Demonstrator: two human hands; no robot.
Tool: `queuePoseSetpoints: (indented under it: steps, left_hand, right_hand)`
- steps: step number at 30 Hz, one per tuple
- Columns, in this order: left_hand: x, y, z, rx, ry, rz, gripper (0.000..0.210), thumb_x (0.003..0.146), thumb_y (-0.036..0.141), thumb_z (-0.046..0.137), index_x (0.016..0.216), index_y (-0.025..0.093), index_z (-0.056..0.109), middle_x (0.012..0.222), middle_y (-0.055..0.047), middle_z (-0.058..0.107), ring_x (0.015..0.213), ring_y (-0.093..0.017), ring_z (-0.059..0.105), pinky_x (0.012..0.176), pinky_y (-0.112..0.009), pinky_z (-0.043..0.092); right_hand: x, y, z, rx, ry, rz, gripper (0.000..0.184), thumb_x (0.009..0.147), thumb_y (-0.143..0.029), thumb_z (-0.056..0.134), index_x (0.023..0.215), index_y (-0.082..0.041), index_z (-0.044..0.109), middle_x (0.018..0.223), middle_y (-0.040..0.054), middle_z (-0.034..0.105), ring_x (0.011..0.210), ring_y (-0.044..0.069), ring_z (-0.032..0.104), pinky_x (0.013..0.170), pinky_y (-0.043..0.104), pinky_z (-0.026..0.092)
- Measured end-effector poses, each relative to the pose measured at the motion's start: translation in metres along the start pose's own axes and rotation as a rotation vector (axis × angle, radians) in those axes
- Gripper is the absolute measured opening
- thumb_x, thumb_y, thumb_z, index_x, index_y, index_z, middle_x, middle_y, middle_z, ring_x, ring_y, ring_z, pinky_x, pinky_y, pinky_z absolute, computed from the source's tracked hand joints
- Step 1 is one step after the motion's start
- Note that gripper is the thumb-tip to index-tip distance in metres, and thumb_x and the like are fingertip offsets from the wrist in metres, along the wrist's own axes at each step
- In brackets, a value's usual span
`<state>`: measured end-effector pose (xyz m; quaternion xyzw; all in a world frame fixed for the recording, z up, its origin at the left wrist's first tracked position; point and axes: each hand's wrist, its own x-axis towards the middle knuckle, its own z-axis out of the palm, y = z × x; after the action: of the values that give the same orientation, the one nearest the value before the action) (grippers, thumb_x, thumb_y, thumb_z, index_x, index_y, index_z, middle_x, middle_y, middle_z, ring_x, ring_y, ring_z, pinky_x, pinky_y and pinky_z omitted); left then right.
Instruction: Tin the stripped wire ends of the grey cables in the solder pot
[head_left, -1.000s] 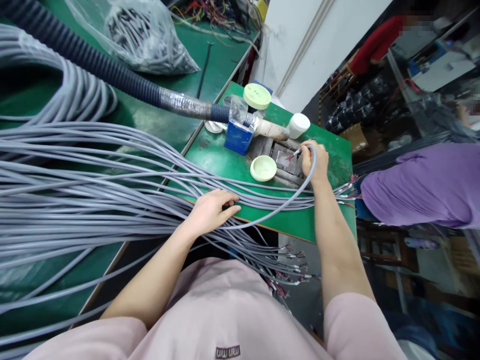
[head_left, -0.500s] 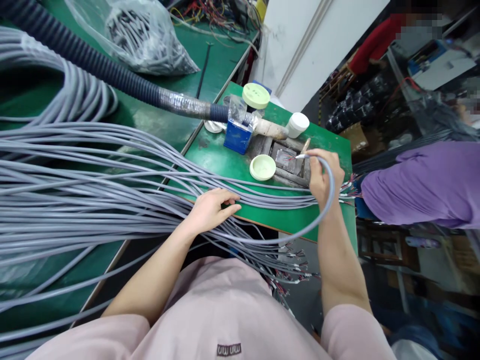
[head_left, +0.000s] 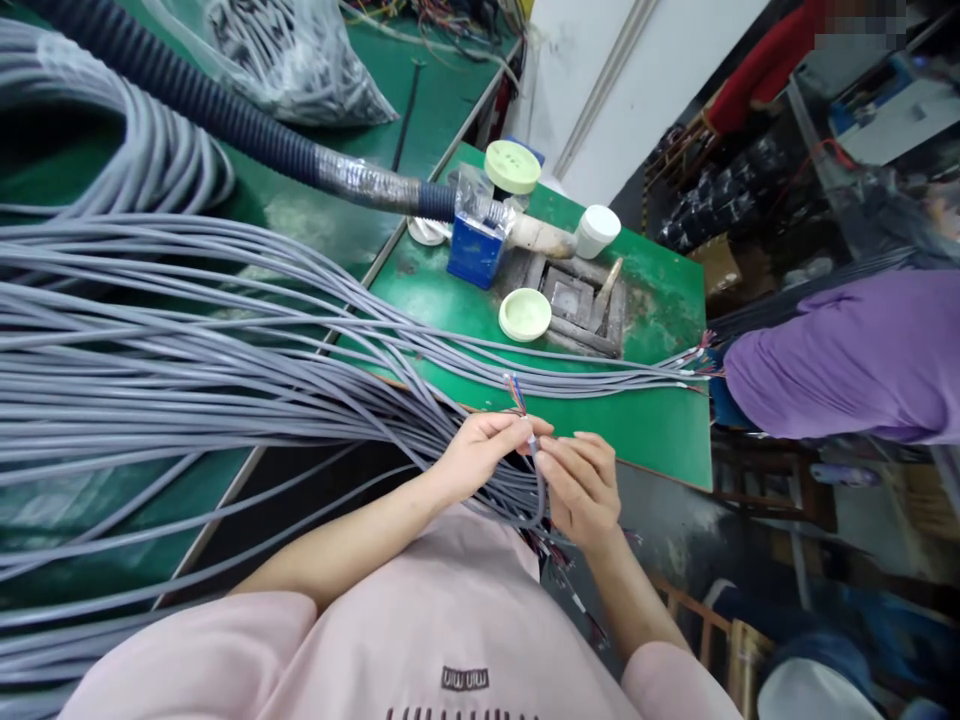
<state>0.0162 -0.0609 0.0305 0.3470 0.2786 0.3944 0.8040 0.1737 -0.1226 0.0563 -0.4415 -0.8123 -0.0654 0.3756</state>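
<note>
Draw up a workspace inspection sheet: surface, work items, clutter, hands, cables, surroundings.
Surface: green bench top, stained around a square fixture.
Work items: gray cable, colored wires showing at its end.
Clutter: pale-green dish, white tub, blue box, hose.
Hands: left hand pinches the cable; right hand beside it, grip unclear.
Cables: gray bundle across the bench, some ends past its front edge.
Surroundings: person in purple at right, red sleeve beyond.

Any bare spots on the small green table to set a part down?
Bare: green tabletop from grey frame to right edge (stained); strip between cable run and near edge, right of the right grip; small patch between blue box and cable run. Crowded: around the frame, with pale dish, nozzle, white tub; near edge where the left grip holds a cable end.
</note>
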Motion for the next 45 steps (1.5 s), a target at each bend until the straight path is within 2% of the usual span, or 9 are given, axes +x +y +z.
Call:
queuePoseSetpoints:
  steps: [3, 6, 9, 12, 17, 23, 32, 39, 45]
  left_hand:
    - [-0.004, -0.002, -0.002, 0.043, -0.042, 0.013, 0.038, 0.074, 0.052, 0.071, 0.084, 0.016, 0.078, 0.083, -0.007, 0.07, 0.071, -0.014, 0.059, 0.07, -0.026, 0.047]
    - [-0.007, -0.004, -0.002, 0.076, -0.11, 0.028, 0.037, 0.077, 0.052, 0.068, 0.083, 0.016, 0.078, 0.085, -0.008, 0.07, 0.07, -0.014, 0.059, 0.068, -0.026, 0.047]
    - [-0.009, -0.006, 0.0, 0.084, -0.145, 0.026, 0.039, 0.078, 0.052, 0.066, 0.086, 0.015, 0.077, 0.083, -0.008, 0.07, 0.069, -0.014, 0.058, 0.066, -0.026, 0.047]
    - [-0.011, -0.006, 0.002, 0.092, -0.146, 0.041, 0.042, 0.078, 0.053, 0.066, 0.087, 0.014, 0.077, 0.079, -0.008, 0.068, 0.066, -0.013, 0.057, 0.066, -0.025, 0.047]
    - [-0.012, -0.004, 0.005, 0.181, -0.148, 0.084, 0.042, 0.08, 0.053, 0.063, 0.074, 0.013, 0.075, 0.087, -0.011, 0.071, 0.07, -0.014, 0.059, 0.065, -0.025, 0.048]
    - [-0.013, -0.008, 0.004, 0.217, -0.063, 0.093, 0.044, 0.078, 0.054, 0.064, 0.062, 0.014, 0.07, 0.083, -0.01, 0.073, 0.07, -0.014, 0.061, 0.066, -0.025, 0.048]
    - [-0.015, -0.004, 0.015, 0.278, 0.101, 0.059, 0.046, 0.076, 0.049, 0.064, 0.045, 0.015, 0.061, 0.045, 0.0, 0.053, 0.044, -0.008, 0.046, 0.047, -0.022, 0.037]
    - [-0.01, -0.004, 0.009, 0.18, -0.008, 0.032, 0.033, 0.07, 0.044, 0.072, 0.06, 0.014, 0.063, 0.06, 0.0, 0.062, 0.056, -0.01, 0.054, 0.057, -0.023, 0.045]
    - [-0.008, -0.01, -0.002, 0.088, 0.226, 0.196, 0.02, 0.076, 0.035, 0.072, 0.074, 0.016, 0.064, 0.058, 0.004, 0.057, 0.052, -0.006, 0.048, 0.054, -0.018, 0.041]
  right_hand:
    - [-0.008, -0.005, -0.004, 0.104, -0.013, 0.205, 0.026, 0.087, -0.013, 0.054, 0.11, -0.023, 0.062, 0.092, 0.0065, 0.071, 0.089, 0.02, 0.062, 0.085, 0.043, 0.049]
    - [-0.012, -0.013, 0.0, 0.202, -0.091, 0.336, 0.006, 0.089, -0.022, 0.055, 0.086, -0.021, 0.06, 0.074, 0.003, 0.065, 0.074, 0.018, 0.058, 0.075, 0.038, 0.048]
    - [-0.015, -0.02, 0.006, 0.224, -0.114, 0.37, 0.015, 0.089, -0.021, 0.054, 0.074, -0.022, 0.055, 0.065, 0.0, 0.06, 0.067, 0.015, 0.055, 0.072, 0.035, 0.046]
    - [-0.017, -0.025, 0.008, 0.252, -0.117, 0.393, 0.017, 0.09, -0.019, 0.05, 0.075, -0.021, 0.056, 0.066, 0.0004, 0.06, 0.068, 0.015, 0.055, 0.074, 0.035, 0.045]
    - [-0.024, -0.027, 0.007, 0.37, -0.12, 0.476, 0.026, 0.092, -0.019, 0.044, 0.068, -0.021, 0.053, 0.064, 0.0009, 0.058, 0.07, 0.016, 0.056, 0.074, 0.035, 0.044]
    - [-0.03, -0.03, 0.009, 0.49, -0.139, 0.541, 0.028, 0.092, -0.018, 0.043, 0.067, -0.021, 0.054, 0.063, 0.0002, 0.057, 0.07, 0.015, 0.055, 0.072, 0.033, 0.043]
    - [-0.025, -0.037, 0.017, 0.427, -0.197, 0.454, 0.027, 0.09, -0.02, 0.048, 0.064, -0.02, 0.053, 0.064, 0.001, 0.057, 0.067, 0.015, 0.053, 0.067, 0.031, 0.043]
    - [-0.033, -0.032, 0.013, 0.476, -0.162, 0.613, 0.033, 0.092, -0.021, 0.046, 0.06, -0.02, 0.056, 0.066, 0.0017, 0.06, 0.068, 0.015, 0.057, 0.065, 0.03, 0.044]
    - [-0.037, -0.029, 0.011, 0.539, -0.141, 0.71, 0.032, 0.092, -0.022, 0.046, 0.062, -0.02, 0.059, 0.062, 0.0004, 0.06, 0.067, 0.014, 0.059, 0.064, 0.028, 0.045]
